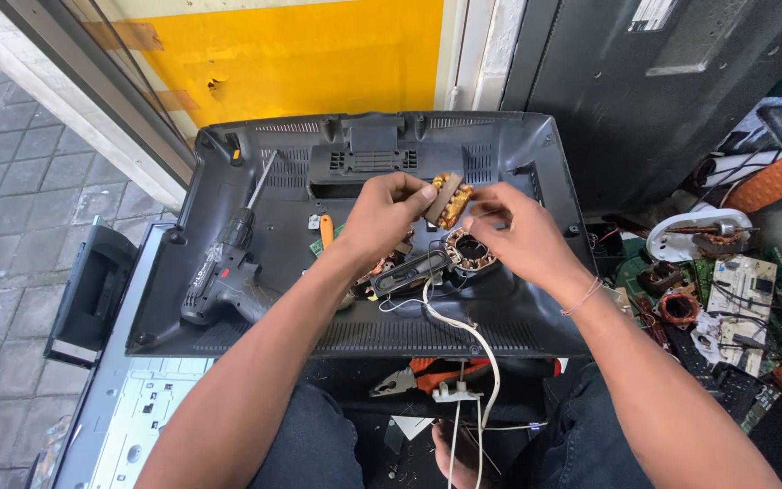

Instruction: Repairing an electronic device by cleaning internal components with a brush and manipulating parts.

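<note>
My left hand [385,214] grips a small transformer [447,199] with copper windings, held above a black television back cover [536,308]. My right hand [510,226] pinches at the transformer's right side, fingers closed on a thin wire or lead. Just below the hands, on the cover, sit a round motor stator with copper coils [469,251] and a long black speaker [406,273]. A white cable [472,340] trails from there toward my lap.
A black cordless drill [225,269] lies on the cover's left. Orange-handled pliers [418,376] rest at the near edge. Circuit boards, coils and a white part [697,237] clutter the right. A black stand [92,290] and paving lie left; a yellow panel [300,54] is behind.
</note>
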